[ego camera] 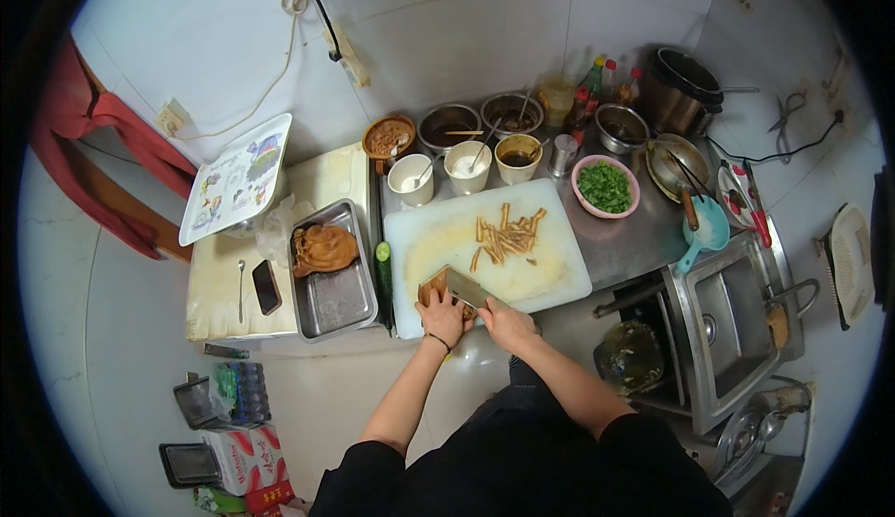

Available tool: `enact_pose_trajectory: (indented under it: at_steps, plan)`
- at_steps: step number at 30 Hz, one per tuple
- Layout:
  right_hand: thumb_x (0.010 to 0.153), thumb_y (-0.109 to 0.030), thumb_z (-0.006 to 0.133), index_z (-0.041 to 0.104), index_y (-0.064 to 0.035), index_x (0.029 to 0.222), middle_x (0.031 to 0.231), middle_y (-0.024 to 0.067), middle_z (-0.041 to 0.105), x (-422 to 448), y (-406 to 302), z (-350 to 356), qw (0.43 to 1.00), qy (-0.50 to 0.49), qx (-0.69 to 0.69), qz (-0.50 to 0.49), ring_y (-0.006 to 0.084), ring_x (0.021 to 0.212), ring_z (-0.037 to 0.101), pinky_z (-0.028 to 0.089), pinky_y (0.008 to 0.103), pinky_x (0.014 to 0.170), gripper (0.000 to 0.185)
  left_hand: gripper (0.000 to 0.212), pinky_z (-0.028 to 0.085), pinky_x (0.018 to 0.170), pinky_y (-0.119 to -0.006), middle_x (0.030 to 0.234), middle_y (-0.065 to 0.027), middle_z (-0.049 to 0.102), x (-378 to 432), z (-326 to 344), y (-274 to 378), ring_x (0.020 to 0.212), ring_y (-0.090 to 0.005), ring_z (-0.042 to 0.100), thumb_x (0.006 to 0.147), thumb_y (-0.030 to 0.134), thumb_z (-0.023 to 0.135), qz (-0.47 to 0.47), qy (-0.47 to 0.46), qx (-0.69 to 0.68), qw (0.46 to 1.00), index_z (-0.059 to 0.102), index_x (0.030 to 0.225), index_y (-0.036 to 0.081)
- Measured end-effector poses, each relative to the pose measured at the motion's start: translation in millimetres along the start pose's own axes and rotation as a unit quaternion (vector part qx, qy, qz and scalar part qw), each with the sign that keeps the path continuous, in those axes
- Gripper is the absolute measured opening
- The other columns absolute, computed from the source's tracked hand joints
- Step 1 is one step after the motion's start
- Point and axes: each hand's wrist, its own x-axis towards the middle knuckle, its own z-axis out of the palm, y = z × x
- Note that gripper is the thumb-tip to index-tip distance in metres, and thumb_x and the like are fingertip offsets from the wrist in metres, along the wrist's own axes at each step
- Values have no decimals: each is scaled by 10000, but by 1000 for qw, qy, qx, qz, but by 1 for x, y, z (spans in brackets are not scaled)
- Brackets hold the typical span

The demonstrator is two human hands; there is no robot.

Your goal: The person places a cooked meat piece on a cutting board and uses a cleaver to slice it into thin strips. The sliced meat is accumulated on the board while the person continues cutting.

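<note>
My right hand (505,322) grips a cleaver (467,287) over the near edge of a white cutting board (419,237). Its blade stands against a piece of brown cooked meat (432,283). On that meat my left hand (443,320) presses with its fingertips, close beside the blade. A loose pile of cut brown strips (505,239) lies on the upper right of the board. To the left, a steel tray (334,307) holds another large brown piece of cooked meat (326,250). A cucumber (384,286) lies between tray and board.
Seasoning cups (467,169) and steel bowls (447,125) line the board's far side. A pink bowl of chopped greens (605,187) stands right of them. Farther right are a blue ladle (705,227) and a sink (734,321). A phone (266,287) lies at left.
</note>
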Motion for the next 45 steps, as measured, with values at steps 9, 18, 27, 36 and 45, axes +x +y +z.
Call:
enact_pose_trajectory:
  at_steps: [9,18,27,36,45]
  plan:
    - [931,-381,317,451,-49,1151,894,215,620,-5,-9,-9,999,-31,-17,21,362,810,601,461,461,690,420,474,325,783,-544,1215,-12,446,0,0,-1,1089,-265,371,662,455,629,4,9,-2,1000,596,1076,227]
    - [930,-405,306,464,-29,1055,844,207,629,10,-12,0,999,-39,-17,11,363,809,609,474,450,679,427,476,317,802,-574,1185,-19,464,-1,5,-1,1094,-290,367,644,442,657,18,17,-28,999,606,1062,221]
    - [922,-451,289,492,-27,1097,912,195,629,50,-33,-1,999,-43,18,15,351,857,603,470,438,743,501,509,319,803,-560,1221,-22,441,3,5,-1,1100,-275,366,671,448,636,1,-3,4,1000,558,1133,248]
    - [924,-411,277,593,-27,1006,986,220,605,23,24,-21,993,-65,96,19,390,916,573,438,455,808,504,660,341,800,-553,1360,-50,366,-3,-3,1,1157,-286,376,646,432,672,3,21,-12,1000,432,1254,337]
    - [924,-416,315,584,0,1035,913,235,603,36,40,-20,978,79,191,19,360,886,574,441,399,774,508,680,387,837,-470,1332,-104,404,-2,10,-22,1123,-321,438,708,344,662,-37,133,-246,959,377,1323,301]
